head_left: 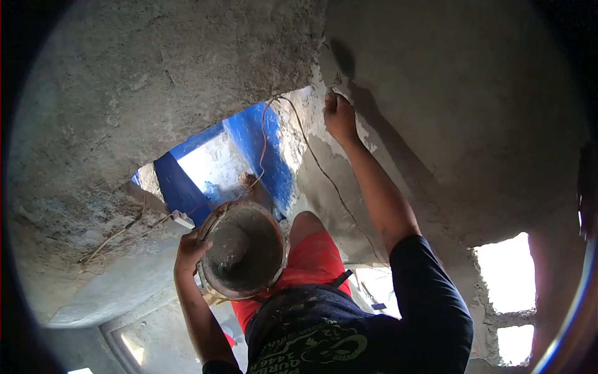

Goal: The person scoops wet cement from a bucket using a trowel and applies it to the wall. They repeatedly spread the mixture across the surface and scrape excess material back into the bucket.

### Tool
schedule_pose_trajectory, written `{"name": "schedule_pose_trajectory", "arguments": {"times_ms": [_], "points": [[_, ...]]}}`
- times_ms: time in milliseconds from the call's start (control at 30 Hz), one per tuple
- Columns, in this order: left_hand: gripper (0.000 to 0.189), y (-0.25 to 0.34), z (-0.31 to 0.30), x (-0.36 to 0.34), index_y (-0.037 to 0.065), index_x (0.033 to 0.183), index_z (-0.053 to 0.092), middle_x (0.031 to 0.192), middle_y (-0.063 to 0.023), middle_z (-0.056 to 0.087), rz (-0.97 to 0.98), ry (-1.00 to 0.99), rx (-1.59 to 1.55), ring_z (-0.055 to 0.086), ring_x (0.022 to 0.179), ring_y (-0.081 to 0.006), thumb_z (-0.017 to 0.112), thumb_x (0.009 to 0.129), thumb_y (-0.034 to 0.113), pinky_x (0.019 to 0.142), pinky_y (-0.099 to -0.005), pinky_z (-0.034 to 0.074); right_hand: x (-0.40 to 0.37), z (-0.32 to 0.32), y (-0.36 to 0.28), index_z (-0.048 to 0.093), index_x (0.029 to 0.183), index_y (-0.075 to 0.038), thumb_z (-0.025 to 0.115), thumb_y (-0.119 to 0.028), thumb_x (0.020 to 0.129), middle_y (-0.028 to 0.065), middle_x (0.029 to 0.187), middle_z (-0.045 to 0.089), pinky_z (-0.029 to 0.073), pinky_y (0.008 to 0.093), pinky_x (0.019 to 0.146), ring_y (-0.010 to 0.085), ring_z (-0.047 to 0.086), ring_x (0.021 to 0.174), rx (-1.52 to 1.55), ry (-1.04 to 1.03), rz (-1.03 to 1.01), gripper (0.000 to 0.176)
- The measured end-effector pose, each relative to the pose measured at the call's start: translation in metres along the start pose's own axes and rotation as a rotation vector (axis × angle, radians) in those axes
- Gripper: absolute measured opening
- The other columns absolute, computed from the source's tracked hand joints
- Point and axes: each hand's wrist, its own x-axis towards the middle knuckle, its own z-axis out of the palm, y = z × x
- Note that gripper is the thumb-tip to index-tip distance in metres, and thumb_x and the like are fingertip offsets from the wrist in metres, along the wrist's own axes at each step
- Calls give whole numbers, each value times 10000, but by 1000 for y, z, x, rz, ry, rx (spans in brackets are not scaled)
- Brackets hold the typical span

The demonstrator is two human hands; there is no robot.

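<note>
A person in a dark shirt [311, 324] and red shorts [316, 255] grasps 1 bucket [268, 232] with the left hand [190, 250], fingers closed at its side. Part of that grip is hidden behind the bucket, as is its underside. Gray material [232, 246] lines the inside, but its depth is hard to make out. The right hand [340, 118], above and to the right of the bucket and well apart from it, is clenched near a rough wall edge; what it grips, if anything, cannot be told. A dark, blade-like shape [342, 57] beyond those knuckles is too dim to identify. Above the bucket, a blue-sided opening [249, 134] is partly covered by its rim, and a thin cable [306, 138] hangs to the right. Low to the bucket's right, 2 openings glare white; the shirt's lettering is partly cut off.
</note>
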Motion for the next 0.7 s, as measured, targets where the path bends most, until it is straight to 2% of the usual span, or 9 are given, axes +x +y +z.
{"name": "schedule_pose_trajectory", "arguments": {"times_ms": [33,100,233,267,300,400,500,533,700], "points": [[485,2,1,-4,-16,1253,637,1016,0,672,21,25,35,576,882,-101,657,775,61,811,-271,461,7,11,6,611,947,9,533,-237,986,273,883,657,495,532,715,479,622,868,0,2,-14,261],[474,-4,-2,-6,-13,1239,646,1007,0,673,62,32,84,572,889,-99,660,772,70,817,-272,457,20,30,14,534,853,-4,512,-281,1016,143,634,603,467,383,437,251,585,435,71,86,12,322],[476,-4,-3,-15,-13,1236,647,1023,-15,678,39,76,-2,572,915,-107,676,771,87,849,-290,455,27,52,18,516,832,-5,478,-305,1033,110,571,547,444,384,431,222,555,417,52,172,-122,363],[486,-4,-4,-15,-18,1242,641,1032,-22,681,40,63,12,575,924,-113,677,769,86,859,-292,455,28,56,18,571,835,11,502,-243,1013,244,742,631,492,476,599,439,635,683,190,77,24,318],[495,-5,-5,-17,-22,1248,635,1041,-29,684,39,49,26,579,933,-119,678,766,85,869,-294,455,23,49,4,571,835,11,502,-243,1013,244,742,631,492,476,599,439,635,683,193,76,17,318],[507,-8,-5,-19,-28,1252,629,1051,-41,689,57,61,-13,585,940,-131,678,761,91,877,-299,457,15,41,-9,534,842,-21,479,-337,1039,108,668,580,445,381,469,205,567,484,461,-80,257,376],[498,-9,-5,-19,-25,1239,639,1042,-46,690,50,58,5,584,938,-136,681,760,103,880,-308,458,19,46,3,545,947,-40,445,-380,1050,49,681,559,393,300,382,134,470,409,488,-85,249,369],[498,-9,-6,-19,-25,1239,639,1042,-46,690,54,62,-1,584,938,-136,681,760,103,880,-308,458,20,42,4,537,946,-57,453,-372,1049,38,667,543,391,298,379,129,467,409,570,-103,372,342],[421,-12,-7,-15,-31,1156,673,1006,-32,685,57,36,33,571,909,-126,690,756,100,851,-311,460,24,43,6,505,886,-76,442,-367,1052,22,632,495,385,305,369,133,472,412,658,-61,382,342]]}}
